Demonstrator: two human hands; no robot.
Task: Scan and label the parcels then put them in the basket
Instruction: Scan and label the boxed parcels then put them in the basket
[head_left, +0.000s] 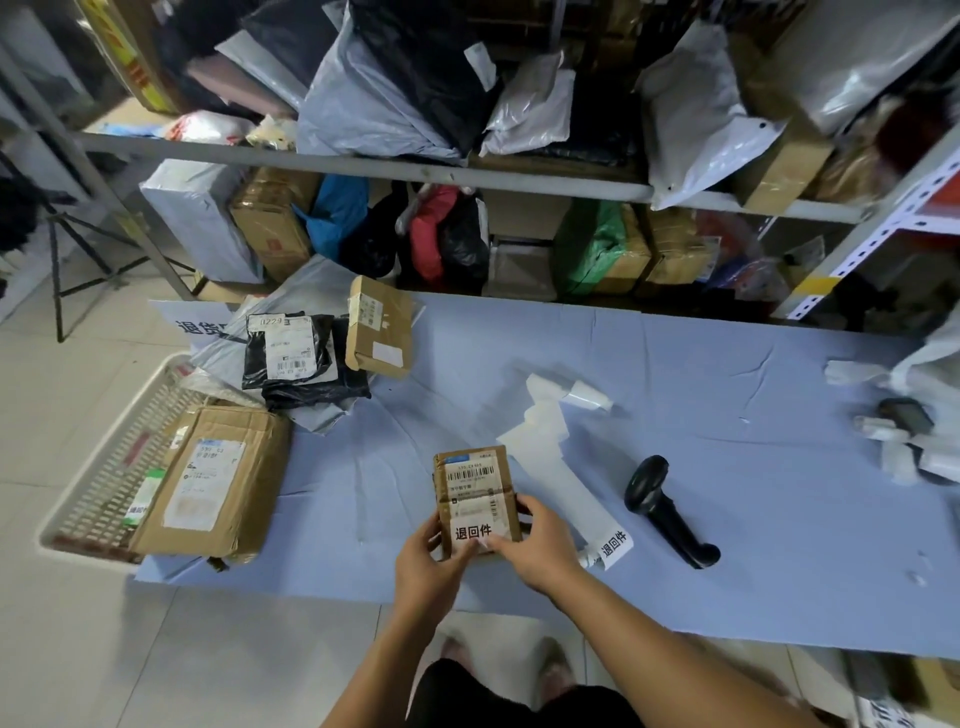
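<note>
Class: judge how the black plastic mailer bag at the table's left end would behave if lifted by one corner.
The black mailer bag would probably sag and fold; its film looks wrinkled and slumped. Its glossy surface seems slippery, so a grip might slide. It rests on a grey bag, so pushing could drag that along.

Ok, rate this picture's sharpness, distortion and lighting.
Head view: the label on the small box is sharp and readable at centre; the shelf posts lean outward from wide-angle distortion; the right edge is smeared; light is soft, with mild glare on the grey bags.
</note>
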